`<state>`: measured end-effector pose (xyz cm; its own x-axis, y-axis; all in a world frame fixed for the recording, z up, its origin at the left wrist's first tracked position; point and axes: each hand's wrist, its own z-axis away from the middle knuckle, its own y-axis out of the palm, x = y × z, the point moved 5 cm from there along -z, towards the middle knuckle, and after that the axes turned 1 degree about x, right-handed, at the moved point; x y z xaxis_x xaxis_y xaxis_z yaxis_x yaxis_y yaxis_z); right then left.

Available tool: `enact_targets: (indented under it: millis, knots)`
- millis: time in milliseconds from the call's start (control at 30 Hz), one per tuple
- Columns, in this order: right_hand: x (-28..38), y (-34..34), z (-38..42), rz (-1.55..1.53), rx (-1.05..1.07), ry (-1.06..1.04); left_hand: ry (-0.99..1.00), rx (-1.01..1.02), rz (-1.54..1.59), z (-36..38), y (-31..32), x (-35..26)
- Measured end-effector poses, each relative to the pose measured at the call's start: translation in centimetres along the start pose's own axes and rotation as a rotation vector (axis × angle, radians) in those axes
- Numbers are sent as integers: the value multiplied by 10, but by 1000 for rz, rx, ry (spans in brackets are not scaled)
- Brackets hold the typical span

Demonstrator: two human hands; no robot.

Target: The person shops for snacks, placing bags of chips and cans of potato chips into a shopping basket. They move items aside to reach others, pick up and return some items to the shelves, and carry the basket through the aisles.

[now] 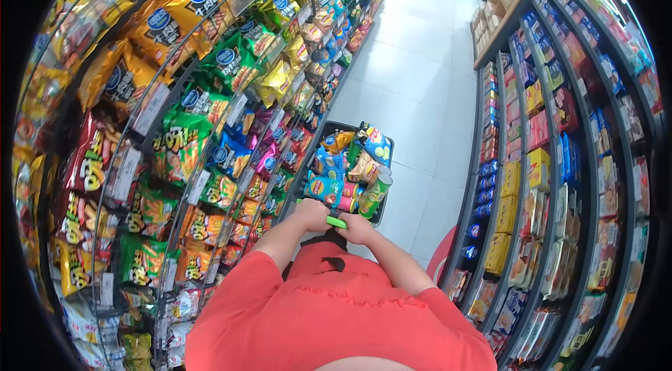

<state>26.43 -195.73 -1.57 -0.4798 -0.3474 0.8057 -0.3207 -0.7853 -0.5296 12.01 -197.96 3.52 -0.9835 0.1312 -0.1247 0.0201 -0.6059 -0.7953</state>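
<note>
Both of my hands are closed on the green handle (337,222) of a dark shopping cart (388,182). My left hand (312,216) grips its left part, and my right hand (358,228) grips it close beside, on the right. Beyond the hands the cart holds several snack packs. Among them are a blue chip bag (374,143), a beige bag (363,169), an orange bag (339,141) and a light blue bag (323,189). A green canister (376,192) leans at the cart's near right, next to a pink pack (348,197).
Shelves of snack bags (185,136) line the left side, close to the cart. Shelves of boxed and packaged goods (539,168) stand on the right. The pale tiled aisle floor (402,94) runs ahead between them, with a wooden rack (500,10) at the far right.
</note>
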Motion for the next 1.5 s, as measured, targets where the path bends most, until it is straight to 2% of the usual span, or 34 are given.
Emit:
enact_targets:
  millis: [67, 267, 533, 667, 867, 1067, 1133, 1500]
  knots:
    - [-10, -26, -24, 28, -64, 55, 14, -33, 46, -24, -24, 10]
    - [-39, -89, -92, 148, -72, 215, 36, -90, 70, -104, -70, 45]
    - [-74, -154, -164, 98, -90, 235, 54, -67, 119, -190, -116, 85]
    - [-91, -193, -196, -24, -76, 264, 61, -38, 94, -228, -158, 98]
    - [-127, -256, -250, -75, -102, 167, 97, -38, -5, -304, -204, 117]
    - [-161, -331, -307, -62, -12, 96, 17, -23, -28, -382, -260, 131]
    - [-176, -348, -324, -55, 15, 38, -13, 41, -4, -402, -277, 133]
    - [-218, -445, -383, 4, -6, 70, -54, 36, 40, -496, -342, 148]
